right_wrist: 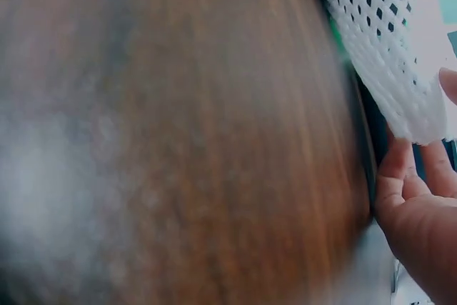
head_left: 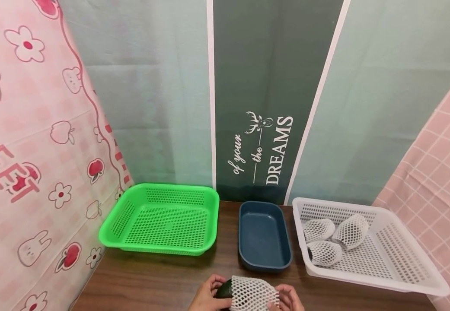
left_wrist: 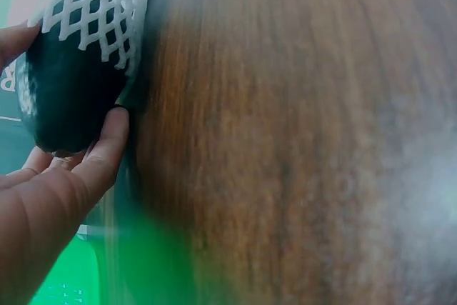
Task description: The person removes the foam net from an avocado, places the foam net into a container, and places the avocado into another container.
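Note:
A smooth, dark green oval fruit [left_wrist: 68,94], much like an avocado, is partly covered by a white foam net sleeve [head_left: 251,293] at the bottom of the head view. My left hand [head_left: 208,296] grips the bare dark end, thumb on one side and fingers on the other. At the other end, my right hand [head_left: 290,297] pinches the gathered end of the net between thumb and fingers. The right wrist view shows that net end [right_wrist: 421,108] narrowing down at the fingertips. Most of the fruit's far half is hidden under the mesh.
Beyond my hands lies a dark blue tray [head_left: 265,263]. A green perforated basket [head_left: 158,248] stands to the left. At right, a white basket [head_left: 365,278] holds three netted fruits [head_left: 351,231]. Everything rests on a brown wooden table [head_left: 151,280], with printed cloths hanging behind.

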